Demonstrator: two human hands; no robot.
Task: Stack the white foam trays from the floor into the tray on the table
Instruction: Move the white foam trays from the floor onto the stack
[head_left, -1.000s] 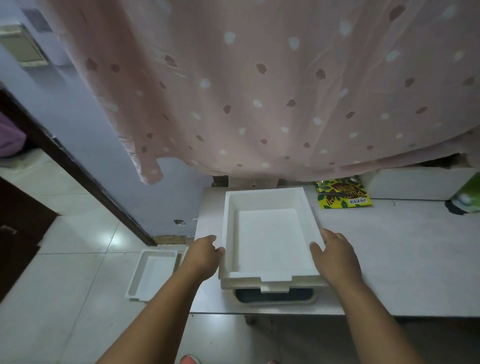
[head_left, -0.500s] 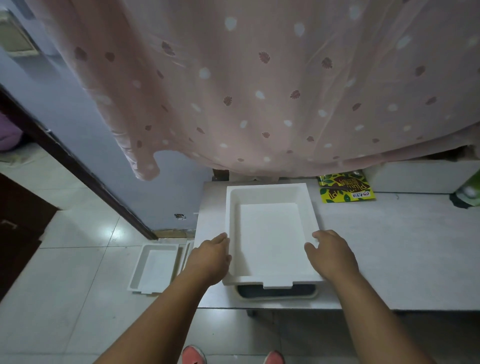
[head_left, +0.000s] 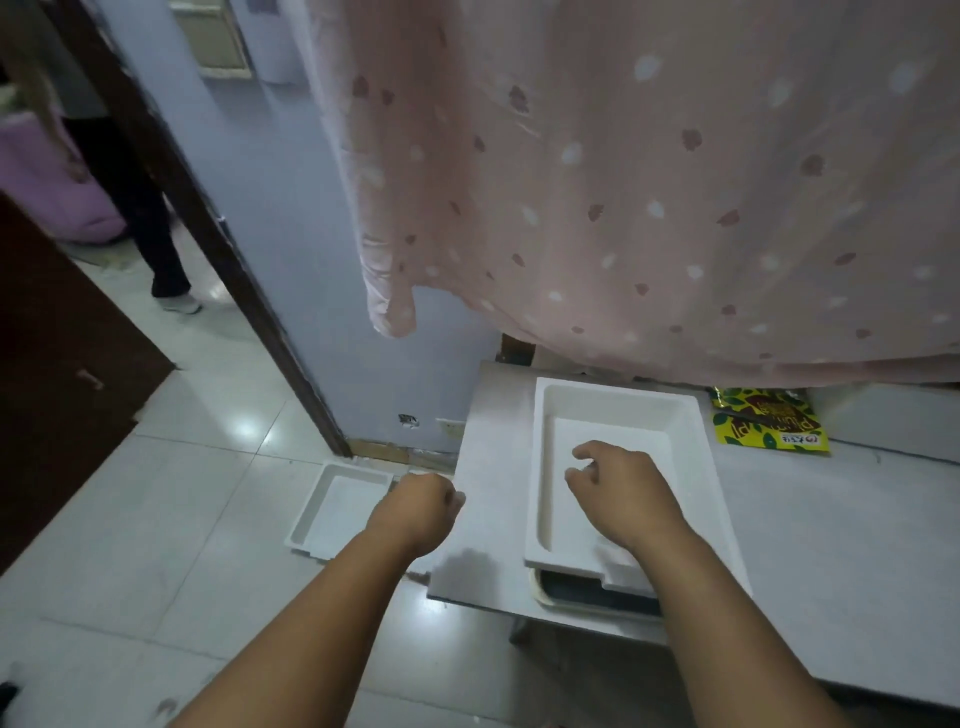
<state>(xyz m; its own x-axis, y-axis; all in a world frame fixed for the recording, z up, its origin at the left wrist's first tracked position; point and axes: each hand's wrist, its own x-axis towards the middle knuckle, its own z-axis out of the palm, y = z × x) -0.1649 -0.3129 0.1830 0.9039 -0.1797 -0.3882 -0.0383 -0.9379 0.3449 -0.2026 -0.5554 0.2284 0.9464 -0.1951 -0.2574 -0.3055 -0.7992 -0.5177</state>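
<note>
One white foam tray (head_left: 618, 441) sits nested on a darker tray (head_left: 582, 595) at the surface's (head_left: 831, 545) near edge. Right hand (head_left: 621, 491) hovers inside it, fingers (head_left: 584, 457) loosely curled, empty. Left hand (head_left: 415, 512), clenched and empty, hangs above another foam tray (head_left: 337, 509) on the floor (head_left: 156, 519).

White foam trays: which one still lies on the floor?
The white foam tray left of the table, beside the left hand. The other tray sits stacked on the table.
</note>
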